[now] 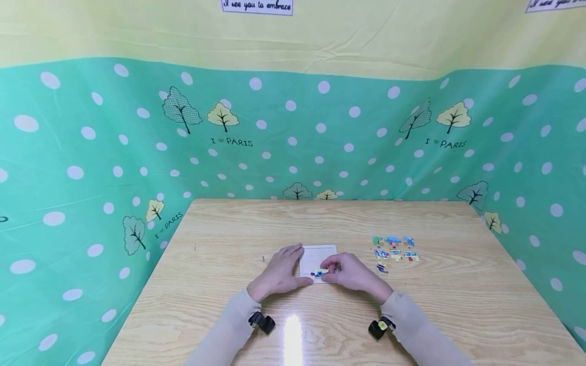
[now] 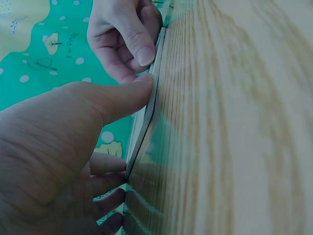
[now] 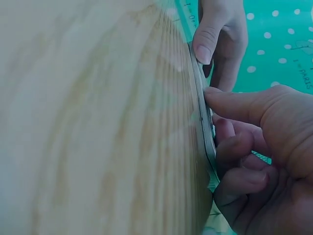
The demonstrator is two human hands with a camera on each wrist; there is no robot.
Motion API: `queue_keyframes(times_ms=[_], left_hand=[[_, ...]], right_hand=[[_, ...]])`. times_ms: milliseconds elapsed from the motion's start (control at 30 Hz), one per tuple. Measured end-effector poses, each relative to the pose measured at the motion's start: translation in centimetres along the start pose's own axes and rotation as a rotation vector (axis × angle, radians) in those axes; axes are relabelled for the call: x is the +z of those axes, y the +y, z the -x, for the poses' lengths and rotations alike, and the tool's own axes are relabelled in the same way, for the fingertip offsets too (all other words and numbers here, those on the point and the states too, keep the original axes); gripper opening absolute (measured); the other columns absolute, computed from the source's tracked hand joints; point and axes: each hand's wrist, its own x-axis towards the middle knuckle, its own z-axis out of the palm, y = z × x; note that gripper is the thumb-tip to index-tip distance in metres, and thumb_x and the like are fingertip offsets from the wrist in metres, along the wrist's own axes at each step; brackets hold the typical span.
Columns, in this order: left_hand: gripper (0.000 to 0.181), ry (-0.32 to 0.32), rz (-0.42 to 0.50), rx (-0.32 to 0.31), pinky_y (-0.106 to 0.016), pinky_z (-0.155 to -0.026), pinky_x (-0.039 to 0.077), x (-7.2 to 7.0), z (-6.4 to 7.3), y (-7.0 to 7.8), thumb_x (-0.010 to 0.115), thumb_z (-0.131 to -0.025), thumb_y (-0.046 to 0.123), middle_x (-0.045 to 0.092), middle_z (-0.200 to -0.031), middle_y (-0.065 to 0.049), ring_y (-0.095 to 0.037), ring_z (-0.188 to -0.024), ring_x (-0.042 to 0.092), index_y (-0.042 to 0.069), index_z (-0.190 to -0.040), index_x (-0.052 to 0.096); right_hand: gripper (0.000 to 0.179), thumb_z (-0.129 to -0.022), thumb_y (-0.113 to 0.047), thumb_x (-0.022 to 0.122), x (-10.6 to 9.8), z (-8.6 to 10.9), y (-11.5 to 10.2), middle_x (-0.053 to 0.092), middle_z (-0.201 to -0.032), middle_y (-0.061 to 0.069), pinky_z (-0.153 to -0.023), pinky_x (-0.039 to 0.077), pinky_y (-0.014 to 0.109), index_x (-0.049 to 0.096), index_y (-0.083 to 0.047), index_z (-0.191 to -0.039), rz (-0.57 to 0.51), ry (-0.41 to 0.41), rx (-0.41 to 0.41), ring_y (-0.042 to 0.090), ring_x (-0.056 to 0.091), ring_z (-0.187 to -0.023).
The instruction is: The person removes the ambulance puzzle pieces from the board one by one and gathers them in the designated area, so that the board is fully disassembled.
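A white puzzle board [image 1: 319,251] lies flat on the wooden table between both hands. Along its left side rests my left hand [image 1: 280,270], fingers fairly straight and thumb touching the near edge. Colourful jigsaw pieces [image 1: 319,273] sit at the board's near side. My right hand [image 1: 351,272] curls over the board's right part, thumb and index finger pinching a small puzzle piece that they mostly hide. In the right wrist view, the right thumb [image 3: 234,105] lies at the board's edge [image 3: 208,132], with the other fingers bent beneath it.
Several loose puzzle pieces [image 1: 394,254] are spread in rough rows on the table [image 1: 220,239], right of the board. A tiny object [image 1: 263,258] lies left of the left hand. A green dotted cloth [image 1: 293,137] hangs behind and at the sides.
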Motion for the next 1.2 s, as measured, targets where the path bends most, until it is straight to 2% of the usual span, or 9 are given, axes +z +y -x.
queue_keyframes(times_ms=[300, 767, 867, 1067, 1200], left_hand=[[0.095, 0.011, 0.014, 0.002, -0.06, -0.13, 0.029, -0.17, 0.07, 0.05, 0.075, -0.093, 0.056, 0.037, -0.172, -0.016, -0.041, -0.159, 0.033, 0.001, -0.163, 0.04], [0.095, 0.009, 0.023, 0.004, -0.061, -0.129, 0.03, -0.09, 0.02, 0.03, 0.077, -0.092, 0.055, 0.037, -0.172, -0.017, -0.042, -0.159, 0.033, 0.0, -0.162, 0.041], [0.095, 0.012, 0.021, 0.006, -0.061, -0.129, 0.031, -0.1, 0.02, 0.07, 0.077, -0.092, 0.055, 0.038, -0.171, -0.017, -0.042, -0.159, 0.034, 0.0, -0.162, 0.041], [0.095, 0.013, 0.019, 0.007, -0.061, -0.129, 0.03, -0.1, 0.03, 0.04, 0.077, -0.092, 0.054, 0.037, -0.172, -0.017, -0.042, -0.159, 0.034, 0.0, -0.162, 0.042], [0.096, 0.005, 0.015, -0.002, -0.06, -0.13, 0.029, -0.15, 0.09, 0.07, 0.076, -0.092, 0.055, 0.036, -0.172, -0.016, -0.041, -0.159, 0.033, 0.001, -0.162, 0.041]], right_hand=[[0.024, -0.092, -0.019, 0.083, 0.08, -0.33, -0.25, 0.058, -0.078, -0.005, -0.062, 0.041, 0.021, 0.077, -0.01, -0.113, 0.042, -0.002, 0.018, 0.008, 0.051, -0.067], [0.021, -0.09, -0.017, 0.084, 0.15, -0.45, -0.49, 0.058, -0.08, -0.004, -0.063, 0.042, 0.022, 0.074, -0.011, -0.108, 0.016, 0.009, 0.031, 0.01, 0.052, -0.07], [0.022, -0.088, -0.017, 0.086, 0.14, -0.47, -0.56, 0.062, -0.085, -0.003, -0.068, 0.044, 0.024, 0.074, -0.013, -0.105, 0.021, 0.027, 0.033, 0.013, 0.054, -0.077], [0.021, -0.085, -0.019, 0.088, 0.1, -0.52, -0.58, 0.069, -0.094, -0.006, -0.084, 0.048, 0.031, 0.074, -0.017, -0.1, 0.038, 0.046, 0.018, 0.013, 0.06, -0.091], [0.019, -0.087, -0.017, 0.086, -0.11, -0.43, -0.38, 0.069, -0.093, -0.005, -0.084, 0.049, 0.029, 0.072, -0.017, -0.099, 0.011, 0.024, -0.03, 0.013, 0.061, -0.09]])
